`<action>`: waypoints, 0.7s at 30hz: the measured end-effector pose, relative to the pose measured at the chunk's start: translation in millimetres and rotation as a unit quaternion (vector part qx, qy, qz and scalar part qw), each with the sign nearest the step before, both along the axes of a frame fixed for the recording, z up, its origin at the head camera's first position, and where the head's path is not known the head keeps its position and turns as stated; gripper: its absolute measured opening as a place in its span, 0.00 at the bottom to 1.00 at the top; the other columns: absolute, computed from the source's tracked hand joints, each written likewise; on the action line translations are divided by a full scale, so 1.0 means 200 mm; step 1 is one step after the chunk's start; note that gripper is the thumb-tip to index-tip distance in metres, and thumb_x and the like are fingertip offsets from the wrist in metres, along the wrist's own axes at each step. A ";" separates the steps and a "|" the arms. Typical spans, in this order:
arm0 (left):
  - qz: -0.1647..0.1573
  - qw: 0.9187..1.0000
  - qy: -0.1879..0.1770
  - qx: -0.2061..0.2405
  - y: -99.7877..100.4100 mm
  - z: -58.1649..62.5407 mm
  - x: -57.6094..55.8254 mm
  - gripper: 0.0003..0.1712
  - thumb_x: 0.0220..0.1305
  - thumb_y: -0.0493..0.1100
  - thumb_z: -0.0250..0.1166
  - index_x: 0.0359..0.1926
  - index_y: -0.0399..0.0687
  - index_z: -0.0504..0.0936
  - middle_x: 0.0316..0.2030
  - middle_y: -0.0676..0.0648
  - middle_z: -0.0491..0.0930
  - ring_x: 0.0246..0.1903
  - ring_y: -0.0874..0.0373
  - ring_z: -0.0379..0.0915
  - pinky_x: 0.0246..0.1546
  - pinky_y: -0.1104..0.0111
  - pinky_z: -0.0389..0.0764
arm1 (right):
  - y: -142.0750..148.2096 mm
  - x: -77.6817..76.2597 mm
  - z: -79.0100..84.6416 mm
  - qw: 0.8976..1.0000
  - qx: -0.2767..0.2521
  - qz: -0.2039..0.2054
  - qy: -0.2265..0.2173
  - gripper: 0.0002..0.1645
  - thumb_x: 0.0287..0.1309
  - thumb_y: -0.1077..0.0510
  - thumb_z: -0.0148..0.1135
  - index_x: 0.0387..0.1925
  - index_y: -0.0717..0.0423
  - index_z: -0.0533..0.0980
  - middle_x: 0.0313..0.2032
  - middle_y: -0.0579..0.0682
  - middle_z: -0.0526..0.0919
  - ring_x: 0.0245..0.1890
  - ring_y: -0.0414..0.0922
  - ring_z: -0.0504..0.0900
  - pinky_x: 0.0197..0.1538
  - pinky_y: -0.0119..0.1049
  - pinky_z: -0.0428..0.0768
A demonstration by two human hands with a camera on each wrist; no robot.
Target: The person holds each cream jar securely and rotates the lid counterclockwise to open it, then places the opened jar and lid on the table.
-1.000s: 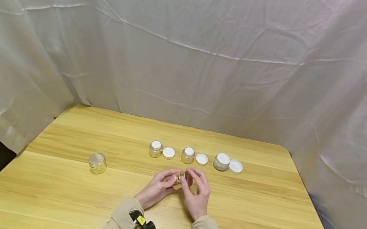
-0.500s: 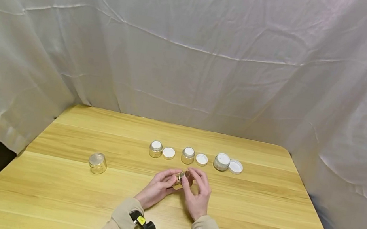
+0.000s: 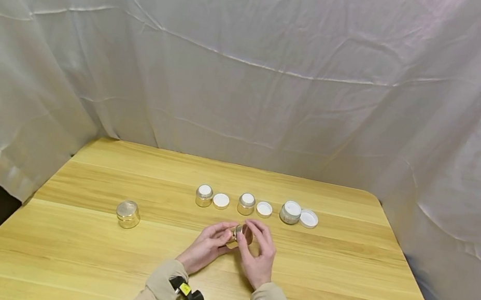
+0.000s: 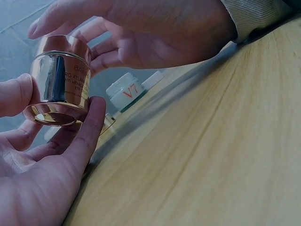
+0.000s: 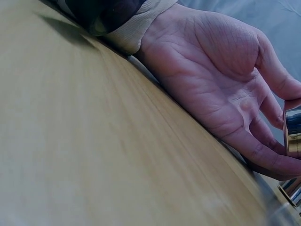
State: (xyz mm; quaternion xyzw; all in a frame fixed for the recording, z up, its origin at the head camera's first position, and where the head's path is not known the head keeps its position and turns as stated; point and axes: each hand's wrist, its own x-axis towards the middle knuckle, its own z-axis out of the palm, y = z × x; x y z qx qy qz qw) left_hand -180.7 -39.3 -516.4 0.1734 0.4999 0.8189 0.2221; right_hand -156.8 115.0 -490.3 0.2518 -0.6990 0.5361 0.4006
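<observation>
Above the table's middle, my left hand [image 3: 204,248] grips the body of a shiny gold cream jar [image 4: 59,87], thumb on one side and fingers beneath and behind. The jar is tilted, its lid end toward the right in the head view. My right hand [image 3: 258,260] holds the jar's gold lid [image 4: 65,45] between thumb and fingers. Lid and body sit together, with a thin seam between them. In the right wrist view the lid's edge [image 5: 292,134] shows between thumb and fingers. Printed lettering faces the left wrist camera.
At the back stand two small gold jars [image 3: 203,198] [image 3: 245,206] and a pale jar [image 3: 289,215] marked V7, all with lids off. White-lined lids [image 3: 221,201] [image 3: 264,209] [image 3: 309,219] lie beside them. A lidded gold jar [image 3: 128,217] stands at left on the wooden table [image 3: 342,281].
The fingers of my right hand have shifted slightly on the lid. My left hand keeps its grip on the jar, and the things on the table have stayed put.
</observation>
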 end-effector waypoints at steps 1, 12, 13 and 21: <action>0.001 1.000 -0.001 -0.001 0.00 0.00 0.00 0.23 0.77 0.38 0.50 0.68 0.34 0.65 0.52 0.59 0.80 0.56 0.66 0.76 0.64 0.66 0.78 | 0.00 0.00 0.00 1.000 -0.002 -0.003 0.000 0.21 0.42 0.82 0.67 0.43 0.79 0.79 0.41 0.73 0.80 0.43 0.59 0.80 0.57 0.22 0.78; -0.002 1.000 0.004 0.002 0.00 -0.01 0.00 0.21 0.78 0.39 0.50 0.67 0.37 0.66 0.52 0.59 0.81 0.56 0.66 0.76 0.63 0.66 0.79 | 0.02 -0.05 -0.10 0.999 -0.004 0.035 0.004 0.20 0.45 0.81 0.67 0.45 0.76 0.80 0.43 0.70 0.81 0.44 0.51 0.81 0.56 0.23 0.79; -0.003 1.000 0.005 0.003 0.00 -0.01 0.00 0.21 0.78 0.39 0.50 0.67 0.37 0.67 0.52 0.59 0.81 0.56 0.66 0.76 0.62 0.66 0.79 | 0.03 -0.07 -0.13 0.999 -0.002 0.040 0.005 0.20 0.46 0.80 0.66 0.46 0.75 0.80 0.44 0.69 0.82 0.46 0.49 0.82 0.57 0.23 0.78; -0.001 1.000 0.002 -0.005 0.00 -0.01 0.00 0.23 0.77 0.39 0.50 0.68 0.35 0.65 0.53 0.59 0.80 0.56 0.66 0.76 0.63 0.66 0.78 | 0.03 -0.09 -0.16 1.000 0.007 0.002 -0.001 0.25 0.42 0.80 0.68 0.48 0.74 0.80 0.45 0.70 0.81 0.48 0.52 0.81 0.62 0.21 0.75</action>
